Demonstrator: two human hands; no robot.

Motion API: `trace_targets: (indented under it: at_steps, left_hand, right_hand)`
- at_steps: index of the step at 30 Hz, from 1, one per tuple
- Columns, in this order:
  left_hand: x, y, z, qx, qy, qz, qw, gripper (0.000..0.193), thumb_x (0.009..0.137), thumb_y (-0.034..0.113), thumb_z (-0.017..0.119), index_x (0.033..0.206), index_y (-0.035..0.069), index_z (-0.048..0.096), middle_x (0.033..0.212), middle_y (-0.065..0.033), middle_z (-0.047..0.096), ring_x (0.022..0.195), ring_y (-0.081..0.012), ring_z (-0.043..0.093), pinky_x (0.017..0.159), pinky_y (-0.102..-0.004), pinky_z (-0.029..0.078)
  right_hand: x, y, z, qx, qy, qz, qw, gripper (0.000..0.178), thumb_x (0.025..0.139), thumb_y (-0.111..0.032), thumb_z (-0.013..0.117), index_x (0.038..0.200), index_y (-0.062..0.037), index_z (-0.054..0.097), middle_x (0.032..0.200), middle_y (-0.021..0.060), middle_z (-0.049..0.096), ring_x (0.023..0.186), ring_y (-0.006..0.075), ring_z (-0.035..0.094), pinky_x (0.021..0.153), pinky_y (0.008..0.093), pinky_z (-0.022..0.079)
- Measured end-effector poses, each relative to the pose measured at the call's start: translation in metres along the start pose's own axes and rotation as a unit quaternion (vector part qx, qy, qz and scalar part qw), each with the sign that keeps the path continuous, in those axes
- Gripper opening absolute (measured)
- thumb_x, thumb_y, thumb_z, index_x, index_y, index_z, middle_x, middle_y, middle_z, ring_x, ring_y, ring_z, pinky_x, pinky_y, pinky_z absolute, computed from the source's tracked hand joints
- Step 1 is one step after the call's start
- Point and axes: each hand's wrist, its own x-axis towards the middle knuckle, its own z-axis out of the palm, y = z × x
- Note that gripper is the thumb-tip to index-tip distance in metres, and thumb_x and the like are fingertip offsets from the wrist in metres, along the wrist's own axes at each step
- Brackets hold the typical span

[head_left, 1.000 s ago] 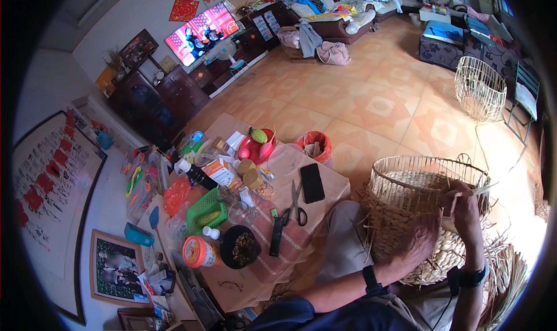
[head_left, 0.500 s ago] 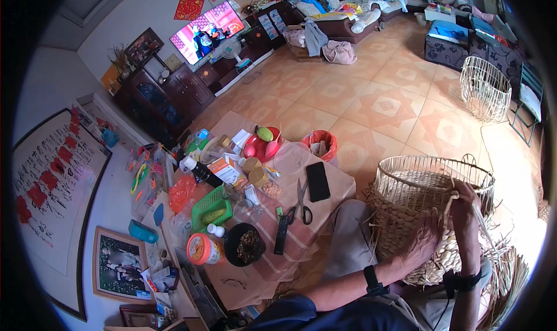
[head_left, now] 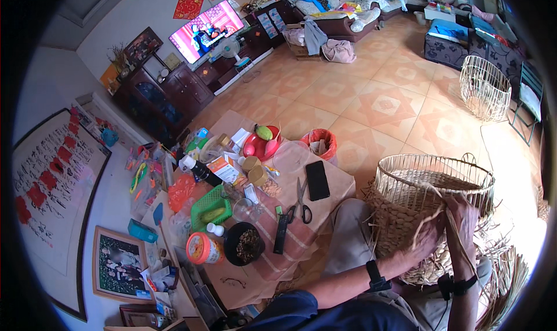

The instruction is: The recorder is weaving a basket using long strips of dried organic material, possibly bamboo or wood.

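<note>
A round basket (head_left: pixel 386 223) stands at my knees, its lower wall woven from thick straw and its upper ribs bare beneath a pale rim. My right hand (head_left: pixel 462 218) is closed around a straw strand (head_left: pixel 455 238) at the basket's near right side, just below the rim. Beside it, my left hand (head_left: pixel 426 238) is against the woven wall, fingers bent around a strand and slightly blurred. Loose straw ends stick out from the wall, and a bundle of straw (head_left: pixel 510 284) lies right of my right forearm.
To the left, a low table (head_left: pixel 333 186) bears scissors (head_left: pixel 300 203), a black phone (head_left: pixel 317 180), a dark bowl (head_left: pixel 244 244), a green basket (head_left: pixel 210 206) and jars. A red-lined bin (head_left: pixel 328 148) stands behind it. An unwoven basket frame (head_left: pixel 484 90) is on the floor at far right.
My right hand has come down from the rim, nearer to my left hand. The strand has swung across the basket's front. My left hand has shifted slightly.
</note>
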Motion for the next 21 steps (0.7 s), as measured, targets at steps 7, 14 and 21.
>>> trace_targets:
  at_steps: [7,14,21]
  left_hand:
    - [0.035,-0.009,-0.058,-0.267,-0.131,-0.106,0.949,0.057,0.092,0.021,0.064,0.142,0.002,0.046,0.131,-0.0216,0.056,0.119,-0.0369,0.057,0.099,-0.0456,0.049]
    - [0.019,-0.018,-0.048,-0.201,-0.102,-0.065,0.972,0.063,0.092,0.024,0.066,0.146,0.003,0.042,0.132,-0.0236,0.054,0.117,-0.0381,0.057,0.097,-0.0475,0.049]
    - [0.023,-0.015,-0.060,-0.145,-0.157,-0.034,0.976,0.061,0.094,0.023,0.062,0.143,-0.006,0.040,0.122,-0.0210,0.058,0.115,-0.0337,0.058,0.107,-0.0409,0.043]
  right_hand:
    - [0.007,0.008,0.001,-0.040,-0.084,0.020,0.996,0.012,0.084,-0.011,0.066,0.089,-0.0036,0.059,0.088,0.0197,0.065,0.078,0.0401,0.066,0.065,0.0475,0.050]
    - [-0.010,0.012,0.000,0.033,-0.060,0.083,0.994,0.022,0.085,0.001,0.062,0.106,-0.0042,0.058,0.086,0.0219,0.069,0.074,0.0404,0.069,0.060,0.0474,0.052]
    - [-0.028,0.021,-0.003,0.209,-0.026,0.132,0.969,0.029,0.087,0.000,0.067,0.114,-0.0045,0.058,0.079,0.0147,0.070,0.067,0.0258,0.070,0.054,0.0364,0.052]
